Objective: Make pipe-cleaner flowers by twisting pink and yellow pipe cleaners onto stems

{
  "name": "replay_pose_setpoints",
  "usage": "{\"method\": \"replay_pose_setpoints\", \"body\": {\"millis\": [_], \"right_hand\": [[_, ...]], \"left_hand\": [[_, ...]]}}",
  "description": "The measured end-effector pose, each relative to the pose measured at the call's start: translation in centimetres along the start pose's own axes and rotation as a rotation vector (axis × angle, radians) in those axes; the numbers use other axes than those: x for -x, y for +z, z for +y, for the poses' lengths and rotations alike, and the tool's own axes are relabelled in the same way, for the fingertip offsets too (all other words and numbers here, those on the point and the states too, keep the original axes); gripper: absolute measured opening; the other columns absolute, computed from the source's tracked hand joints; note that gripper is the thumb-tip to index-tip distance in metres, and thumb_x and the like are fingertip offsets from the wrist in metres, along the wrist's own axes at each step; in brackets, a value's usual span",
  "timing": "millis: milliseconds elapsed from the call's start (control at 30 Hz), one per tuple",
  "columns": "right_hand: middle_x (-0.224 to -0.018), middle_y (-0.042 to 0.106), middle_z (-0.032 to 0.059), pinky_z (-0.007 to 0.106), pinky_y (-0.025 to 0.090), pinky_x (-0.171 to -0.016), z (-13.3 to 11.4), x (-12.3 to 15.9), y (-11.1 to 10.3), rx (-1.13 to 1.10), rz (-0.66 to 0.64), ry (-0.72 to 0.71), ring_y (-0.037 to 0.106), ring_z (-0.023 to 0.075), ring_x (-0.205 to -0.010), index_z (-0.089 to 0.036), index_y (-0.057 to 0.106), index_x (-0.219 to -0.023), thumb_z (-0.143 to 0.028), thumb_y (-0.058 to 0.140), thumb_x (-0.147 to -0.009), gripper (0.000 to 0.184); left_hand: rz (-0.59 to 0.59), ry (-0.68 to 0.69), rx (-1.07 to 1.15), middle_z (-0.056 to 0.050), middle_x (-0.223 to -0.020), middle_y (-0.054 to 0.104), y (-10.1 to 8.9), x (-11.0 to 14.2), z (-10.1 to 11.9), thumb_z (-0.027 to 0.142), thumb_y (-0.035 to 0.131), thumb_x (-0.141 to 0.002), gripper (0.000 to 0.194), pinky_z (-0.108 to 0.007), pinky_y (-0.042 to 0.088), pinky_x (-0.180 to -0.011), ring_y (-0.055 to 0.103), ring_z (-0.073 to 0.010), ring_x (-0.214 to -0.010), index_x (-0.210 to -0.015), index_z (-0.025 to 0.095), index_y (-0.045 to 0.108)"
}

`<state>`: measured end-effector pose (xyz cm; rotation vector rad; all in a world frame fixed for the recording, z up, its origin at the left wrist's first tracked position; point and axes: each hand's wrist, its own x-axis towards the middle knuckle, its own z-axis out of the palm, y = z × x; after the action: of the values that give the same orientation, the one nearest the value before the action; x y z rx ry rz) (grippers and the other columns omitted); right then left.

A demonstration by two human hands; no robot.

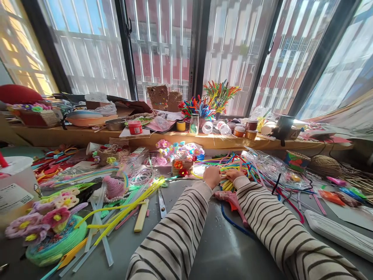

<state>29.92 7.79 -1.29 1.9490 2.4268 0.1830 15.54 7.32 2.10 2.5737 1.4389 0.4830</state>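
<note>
Left hand: The person's left hand (212, 178) is curling narrowly beside a yellow strand (197, 176); whether the fingers are gripping it is not clear.

Right hand: The right hand (234, 175) is bending over the near edge of the heaped stems, its fingers drawn close together and partly hiding whatever they are touching.

Yellow stems: A bunch of short yellow stems (229, 185) is lying just below the right hand, between it and the glue gun.

Colored stems: Long, fuzzy stems (247, 167) in many colors are spreading beyond the right hand, loose and apparently unshaped.

Flower box: A small box (182, 166) is standing just left of the hands, already bearing red and orange blooms.

Formed blooms: Pastel flowers (167, 149) are clustering behind the box, and larger ones (60, 217) are resting at the far left, all looking complete.

Progress: Several pieces are showing finished shapes, while the strands around the hands are appearing plain; how much is remaining cannot be told.

Glue gun: A pink glue gun (230, 198) is lying unheld between the striped sleeves.

Tabletop: The gray tabletop (221, 249) is also carrying scissors (162, 204) and clear sticks (107, 249).
</note>
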Motion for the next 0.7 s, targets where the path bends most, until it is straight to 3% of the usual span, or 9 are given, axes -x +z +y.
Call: {"method": "replay_pose_setpoints", "body": {"millis": [367,567,700], "right_hand": [[-0.104,0.050,0.0050,0.032,0.043,-0.073,0.4,0.0,0.4,-0.018,0.000,0.121,0.051,0.0140,-0.085,-0.019,0.050,-0.098,-0.025,0.040,-0.082,0.020],[-0.104,0.050,0.0049,0.032,0.043,-0.073,0.9,-0.3,1.1,-0.060,0.024,0.157,0.051,0.0141,-0.085,-0.020,0.050,-0.098,-0.025,0.040,-0.082,0.020],[-0.101,0.052,0.0048,0.033,0.043,-0.073,1.3,-0.5,1.5,-0.122,0.054,0.141,0.052,0.0142,-0.085,-0.017,0.051,-0.096,-0.025,0.041,-0.082,0.019]], "left_hand": [[0.056,0.084,-0.022,-0.005,-0.070,0.065,-3.5,2.3,-2.5,0.021,0.043,-0.067,0.022,-0.025,0.042,-0.059,0.056,-0.0166,-0.067,-0.073,0.017,0.064],[0.094,0.161,-0.041,-0.003,-0.067,0.063,-7.0,4.3,-3.7,0.021,0.043,-0.068,0.020,-0.023,0.039,-0.056,0.055,-0.0140,-0.062,-0.070,0.016,0.063],[0.119,0.202,-0.070,-0.002,-0.061,0.061,-10.5,6.9,-4.6,0.020,0.046,-0.067,0.016,-0.023,0.037,-0.055,0.053,-0.0133,-0.059,-0.065,0.016,0.061]]}}
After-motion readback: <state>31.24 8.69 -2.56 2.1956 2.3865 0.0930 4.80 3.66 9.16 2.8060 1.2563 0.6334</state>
